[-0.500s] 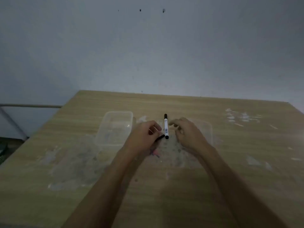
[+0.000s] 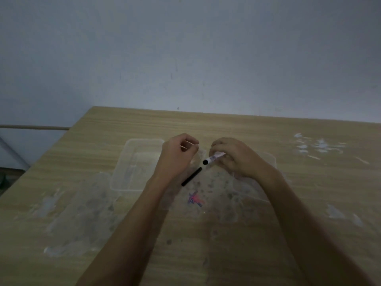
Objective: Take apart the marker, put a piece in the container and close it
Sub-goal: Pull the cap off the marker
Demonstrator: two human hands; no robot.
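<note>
My right hand (image 2: 235, 156) grips the white marker body (image 2: 215, 157), whose black end (image 2: 205, 162) points toward me and to the left. A black tube-shaped marker piece (image 2: 191, 176) sits apart from the body, slanted just right of my left wrist; I cannot tell whether it rests on the table. My left hand (image 2: 176, 155) is curled shut, with nothing visible in its fingers. The clear plastic container (image 2: 123, 162) stands open on the table, left of my left hand. A clear lid (image 2: 270, 162) lies partly hidden under my right hand.
The wooden table (image 2: 247, 129) carries whitish smears and a small pink and blue scribble (image 2: 194, 199) in front of my hands. A grey wall rises behind the table's far edge. The left table edge drops off past the container.
The marker stood upright between both hands; now my right hand holds it tilted. The black piece has left my left hand's fingers and sits lower, near my wrist.
</note>
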